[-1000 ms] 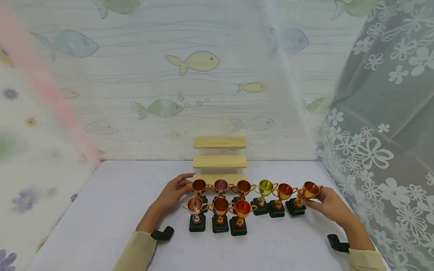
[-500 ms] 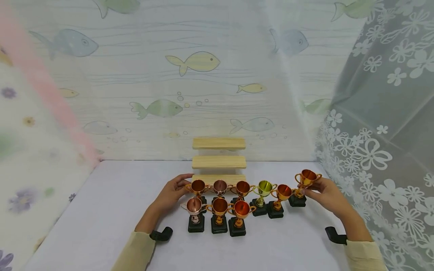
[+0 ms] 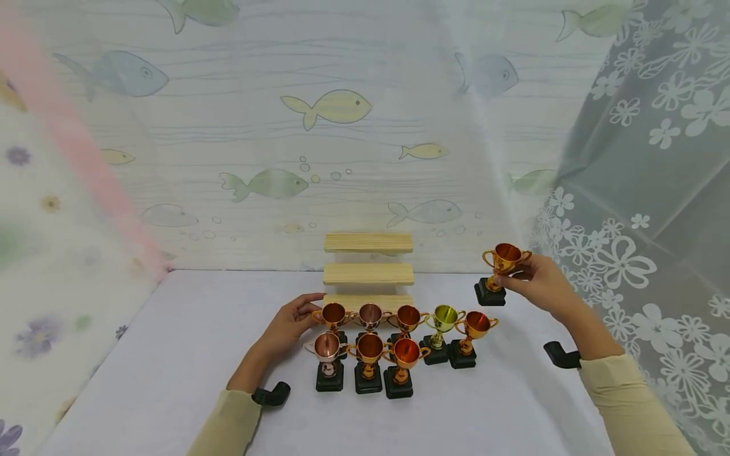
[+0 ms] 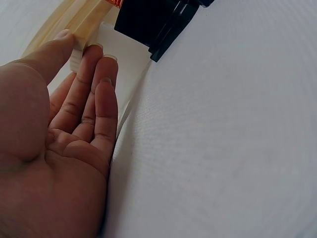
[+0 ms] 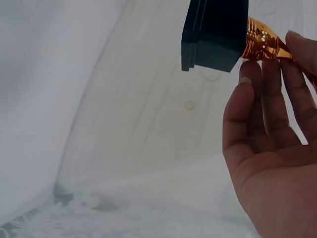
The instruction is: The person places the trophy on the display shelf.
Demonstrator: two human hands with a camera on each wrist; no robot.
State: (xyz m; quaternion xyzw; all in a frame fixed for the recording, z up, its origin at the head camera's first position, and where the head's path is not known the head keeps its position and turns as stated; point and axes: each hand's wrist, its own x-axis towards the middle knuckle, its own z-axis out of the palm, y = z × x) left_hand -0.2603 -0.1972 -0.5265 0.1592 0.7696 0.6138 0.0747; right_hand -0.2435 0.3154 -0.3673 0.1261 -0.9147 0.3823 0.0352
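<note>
My right hand [image 3: 544, 285] pinches a gold trophy cup [image 3: 506, 258] around its stem, fingers and thumb below the bowl. The trophy is raised off the table, slightly tilted, its black base [image 5: 215, 34] showing in the right wrist view. At the left end of a stepped wooden stand [image 3: 368, 274], my left hand [image 3: 288, 326] holds the lowest plank [image 4: 81, 22], thumb on one side and fingertips by the white side panel [image 4: 124, 54]. A gold trophy [image 3: 333, 313] stands right beside that hand.
More small trophies stand in front of the stand: a rose-gold trophy [image 3: 327, 347], a yellow-green trophy [image 3: 443, 318], an orange-gold trophy [image 3: 476, 324] and several others close together. A white cloth covers the table [image 3: 188, 354]. Behind hangs a fish-print curtain [image 3: 256, 139].
My right hand has lifted the gold trophy from the right end of the row, moving it up and away toward the back of the table. The left hand stays in place.
</note>
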